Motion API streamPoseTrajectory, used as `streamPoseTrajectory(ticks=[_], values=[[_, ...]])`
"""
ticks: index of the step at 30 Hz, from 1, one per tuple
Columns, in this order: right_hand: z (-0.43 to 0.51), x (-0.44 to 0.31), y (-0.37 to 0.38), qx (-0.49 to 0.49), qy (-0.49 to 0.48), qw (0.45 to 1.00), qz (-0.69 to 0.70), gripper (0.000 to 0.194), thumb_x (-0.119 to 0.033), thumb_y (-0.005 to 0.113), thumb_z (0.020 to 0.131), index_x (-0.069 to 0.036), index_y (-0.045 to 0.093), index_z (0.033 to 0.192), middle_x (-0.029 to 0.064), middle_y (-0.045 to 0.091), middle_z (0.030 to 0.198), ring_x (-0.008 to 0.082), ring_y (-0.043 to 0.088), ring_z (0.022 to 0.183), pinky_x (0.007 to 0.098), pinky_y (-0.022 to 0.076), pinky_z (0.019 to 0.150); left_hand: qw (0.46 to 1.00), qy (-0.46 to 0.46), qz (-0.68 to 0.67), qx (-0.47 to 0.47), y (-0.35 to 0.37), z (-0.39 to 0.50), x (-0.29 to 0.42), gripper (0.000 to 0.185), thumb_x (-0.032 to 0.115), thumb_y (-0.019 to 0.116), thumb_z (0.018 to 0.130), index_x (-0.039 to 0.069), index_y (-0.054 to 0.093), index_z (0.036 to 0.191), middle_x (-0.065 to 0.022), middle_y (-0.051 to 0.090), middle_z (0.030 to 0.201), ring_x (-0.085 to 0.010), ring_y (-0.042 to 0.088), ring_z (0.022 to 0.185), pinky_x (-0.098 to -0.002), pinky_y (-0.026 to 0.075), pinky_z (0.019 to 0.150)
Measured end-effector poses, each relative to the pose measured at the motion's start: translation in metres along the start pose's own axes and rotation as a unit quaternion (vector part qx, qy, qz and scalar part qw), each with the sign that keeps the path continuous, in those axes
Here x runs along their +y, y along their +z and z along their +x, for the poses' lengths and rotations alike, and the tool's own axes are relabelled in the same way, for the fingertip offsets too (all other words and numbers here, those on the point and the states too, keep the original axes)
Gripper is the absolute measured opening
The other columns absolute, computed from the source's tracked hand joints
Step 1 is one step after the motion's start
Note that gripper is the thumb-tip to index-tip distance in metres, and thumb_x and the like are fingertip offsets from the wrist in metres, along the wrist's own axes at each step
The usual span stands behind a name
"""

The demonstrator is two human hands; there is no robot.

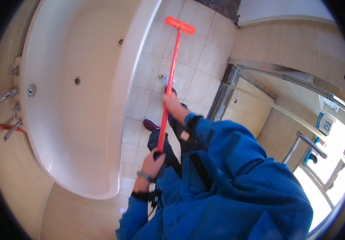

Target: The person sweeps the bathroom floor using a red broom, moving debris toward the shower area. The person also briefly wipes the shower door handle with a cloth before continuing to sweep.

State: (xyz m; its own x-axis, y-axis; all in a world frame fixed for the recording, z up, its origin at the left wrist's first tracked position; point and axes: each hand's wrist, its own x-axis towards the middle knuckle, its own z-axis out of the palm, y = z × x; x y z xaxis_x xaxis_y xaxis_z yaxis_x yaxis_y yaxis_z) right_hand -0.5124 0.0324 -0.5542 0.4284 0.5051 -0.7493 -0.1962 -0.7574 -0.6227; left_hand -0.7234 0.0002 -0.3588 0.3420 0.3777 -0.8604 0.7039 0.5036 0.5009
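A red long-handled floor brush [175, 55] slants across the view, with its wide orange-red head [180, 25] at the top over the tiled floor [148, 69]. I cannot tell whether the head touches the tiles. My left hand [152, 165] is closed around the dark end of the handle, near my body. Farther up the pole, my right hand [173, 105] grips it and looks slightly blurred. Beneath the pole, just past my foot, lies a small crumpled pale item [168, 79] with a yellowish end; what it is stays unclear.
A white bathtub [100, 99] fills the left side, with chrome taps [10, 94] and a red object [9, 127] behind it. At right stands a glass shower enclosure with a metal frame [225, 96], a chrome door handle [312, 145] and a sign [324, 123]. My maroon shoe [151, 124] is on the tiles.
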Motion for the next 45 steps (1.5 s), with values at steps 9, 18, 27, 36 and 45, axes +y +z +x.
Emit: streamPoseTrajectory(ticks=[9,18,27,36,45], values=[[0.102,-0.011,-0.060,-0.045,-0.237,0.869,-0.431,0.025,-0.023,0.052,0.082,0.001,0.054,0.077,0.0137,0.057,0.064,0.0251,0.059,0.060,0.0375,0.0453,0.050,0.999,-0.010,-0.016,-0.048,0.024,0.086,0.064,0.035,0.030,0.060,0.079,0.000,0.058,0.097,-0.0157,0.062,0.083,-0.0267,0.060,0.078,-0.0343,0.046,0.071],[-0.136,0.036,0.026,-0.187,0.023,0.962,-0.196,0.030,-0.025,0.047,0.087,0.003,0.044,0.095,0.0283,0.052,0.081,0.0431,0.056,0.077,0.0481,0.0455,0.065,0.968,-0.237,0.014,-0.080,-0.003,-0.110,-0.026,0.039,0.026,0.064,0.078,0.001,0.057,0.107,-0.0121,0.062,0.090,-0.0190,0.058,0.082,-0.0306,0.047,0.075],[-0.033,0.018,0.007,-0.121,-0.086,0.974,-0.171,0.020,-0.016,0.048,0.080,0.003,0.051,0.081,0.0201,0.055,0.072,0.0343,0.058,0.069,0.0441,0.0469,0.056,0.987,-0.152,0.034,-0.037,0.003,-0.032,0.022,0.035,0.027,0.061,0.079,0.000,0.058,0.102,-0.0117,0.062,0.079,-0.0199,0.058,0.072,-0.0320,0.047,0.066],[0.051,0.002,-0.004,-0.026,-0.025,0.983,-0.179,0.030,-0.024,0.050,0.079,0.006,0.049,0.083,0.0170,0.061,0.071,0.0288,0.062,0.066,0.0379,0.0502,0.060,0.999,-0.052,0.016,-0.002,0.009,0.031,0.039,0.041,0.028,0.061,0.079,0.001,0.055,0.110,-0.0197,0.063,0.090,-0.0313,0.061,0.084,-0.0347,0.047,0.076],[-0.160,0.089,0.139,-0.088,-0.075,0.975,-0.188,0.018,-0.013,0.044,0.085,0.004,0.051,0.085,0.0276,0.051,0.078,0.0413,0.055,0.067,0.0464,0.0451,0.056,0.983,-0.151,0.068,-0.073,-0.081,-0.123,-0.130,0.042,0.029,0.061,0.078,0.000,0.055,0.108,-0.0182,0.063,0.091,-0.0288,0.061,0.085,-0.0356,0.047,0.076]])
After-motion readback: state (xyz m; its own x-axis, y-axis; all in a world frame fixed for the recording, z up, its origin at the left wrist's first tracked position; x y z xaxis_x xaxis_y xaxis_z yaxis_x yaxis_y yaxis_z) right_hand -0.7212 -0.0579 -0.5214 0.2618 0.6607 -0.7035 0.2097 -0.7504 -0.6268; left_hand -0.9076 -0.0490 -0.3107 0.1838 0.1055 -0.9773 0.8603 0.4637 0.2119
